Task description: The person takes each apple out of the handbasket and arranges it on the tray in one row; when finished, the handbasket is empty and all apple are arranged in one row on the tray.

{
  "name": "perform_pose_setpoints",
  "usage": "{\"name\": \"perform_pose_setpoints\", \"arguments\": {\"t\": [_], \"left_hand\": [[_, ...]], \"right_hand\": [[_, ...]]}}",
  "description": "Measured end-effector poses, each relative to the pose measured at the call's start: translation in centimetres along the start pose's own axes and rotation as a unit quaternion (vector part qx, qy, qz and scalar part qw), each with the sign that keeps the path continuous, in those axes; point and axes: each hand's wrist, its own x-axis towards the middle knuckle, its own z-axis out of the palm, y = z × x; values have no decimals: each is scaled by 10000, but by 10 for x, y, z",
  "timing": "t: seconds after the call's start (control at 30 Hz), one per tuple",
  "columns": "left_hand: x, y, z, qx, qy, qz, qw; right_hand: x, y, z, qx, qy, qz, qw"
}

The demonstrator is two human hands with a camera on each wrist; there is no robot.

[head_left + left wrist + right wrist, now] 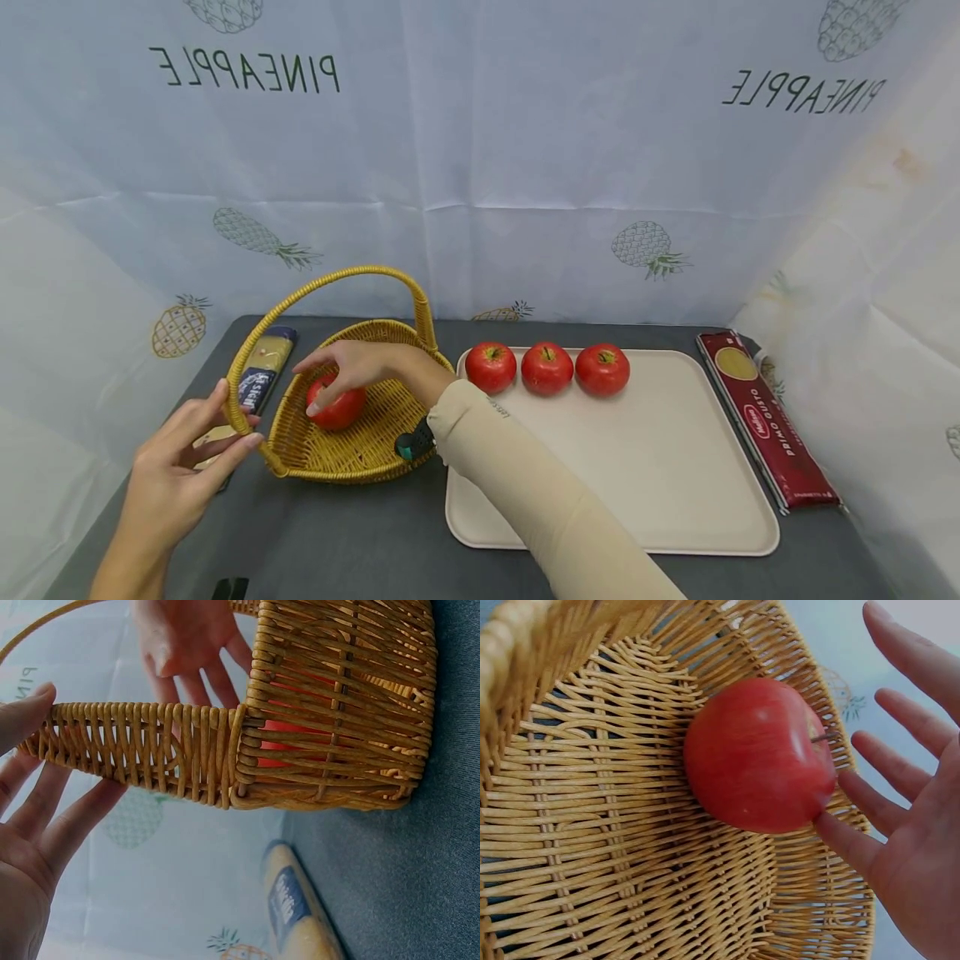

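A yellow wicker basket [378, 425] with a tall arched handle stands at the left of the table. My left hand [168, 471] pinches the handle near its base between thumb and fingers, which also shows in the left wrist view [34, 847]. One red apple [343, 410] lies inside the basket. Over it is my right hand [360, 367], reaching in from the right beneath the handle. In the right wrist view its fingers are spread and fairly straight beside the apple [757, 757], not wrapped round it. The fingertips seem close to or touching the apple's stem side.
Three more red apples, the middle one [547, 369] among them, sit in a row along the back of a beige tray [645, 467]. A dark red packet [772, 425] lies right of the tray. Behind the basket's left side lies a pasta packet [262, 367]. A curtain hangs behind.
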Motion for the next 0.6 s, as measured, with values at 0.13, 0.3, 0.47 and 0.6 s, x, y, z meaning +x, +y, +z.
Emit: {"name": "perform_pose_setpoints", "arguments": {"t": [0.13,0.3,0.47,0.6], "left_hand": [[-1,-1,0,-57,31,0,10000],[-2,0,-1,205,29,-64,9998],[-1,0,0,145,-11,-24,9999],[-1,-1,1,179,-4,-22,9998]], "right_hand": [[2,1,3,-93,-58,63,9999],[5,4,5,-279,-83,184,9994],[7,10,8,-314,-191,293,9989],[7,14,9,-371,-254,230,9987]]}}
